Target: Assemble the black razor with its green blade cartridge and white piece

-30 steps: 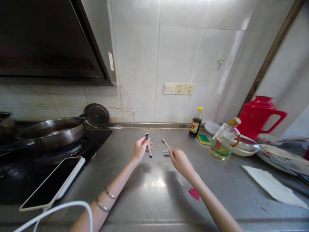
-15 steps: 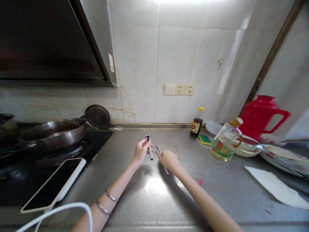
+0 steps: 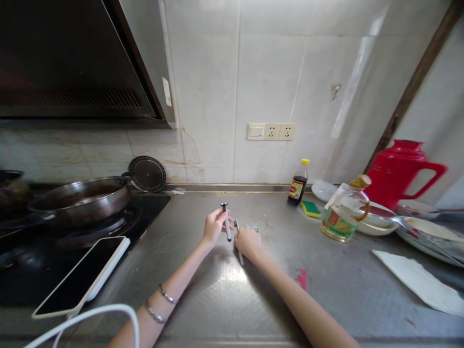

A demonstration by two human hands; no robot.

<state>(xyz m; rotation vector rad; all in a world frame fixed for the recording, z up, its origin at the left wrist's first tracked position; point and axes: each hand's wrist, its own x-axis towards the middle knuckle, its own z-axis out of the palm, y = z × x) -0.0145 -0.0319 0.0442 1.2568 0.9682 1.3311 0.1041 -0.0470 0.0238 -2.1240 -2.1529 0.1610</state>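
My left hand (image 3: pixel 214 226) is closed around the grey handle of a peeler (image 3: pixel 228 229), a slim tool with a black end and a small two-pronged head pointing up. Just to its right, my right hand (image 3: pixel 248 241) is wrapped around a slim, light-handled tool (image 3: pixel 240 258). That tool's grey tip shows above the fist and its handle end below, while the middle is hidden by the fingers, so its kind is unclear. A small green-tipped thing (image 3: pixel 255 230) peeks out beyond my right knuckles, mostly covered. Both hands are over the steel counter (image 3: pixel 203 309).
A pan (image 3: pixel 83 198) sits on the stove at left, with a phone (image 3: pixel 81 275) and white cable (image 3: pixel 108 307) nearer. Rightward are a sauce bottle (image 3: pixel 297 186), a sponge (image 3: pixel 311 209), an oil jug (image 3: pixel 339 224), a red thermos (image 3: pixel 395 169), dishes and a paper towel (image 3: pixel 416 280).
My right hand has shifted slightly left, closer to my left hand, with its tool. The green-tipped thing now shows beside it. My left hand holds the peeler almost unchanged. The view has turned slightly.
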